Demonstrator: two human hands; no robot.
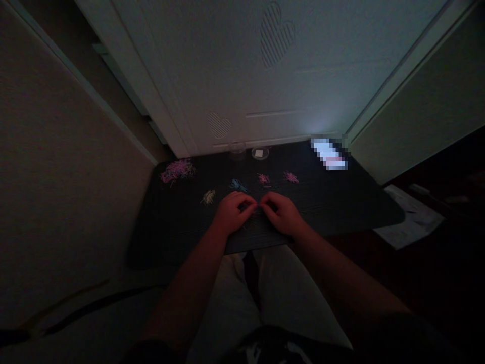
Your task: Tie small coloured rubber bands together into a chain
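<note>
Both hands meet low over the front half of a dark table (333, 202), thumbs and fingertips pinched close together. My left hand (234, 208) is closed, and so is my right hand (281, 210); whatever lies between their fingertips is too small and dim to make out. Just beyond my left hand is a small heap of blue strands (238, 185), with a pale yellowish heap (208, 196) to its left. Past my right hand lie two small pink heaps, a nearer-centre pink heap (263, 179) and a right pink heap (291, 177). A few faint strands lie below the fingertips.
A larger mixed pink and purple pile (177, 171) sits at the table's back left. Along the back edge stand a clear container (237, 148) and a round clear lid (260, 152) with a white label. A lit, blurred-out screen (329, 153) lies back right. Papers (409, 217) are at the right.
</note>
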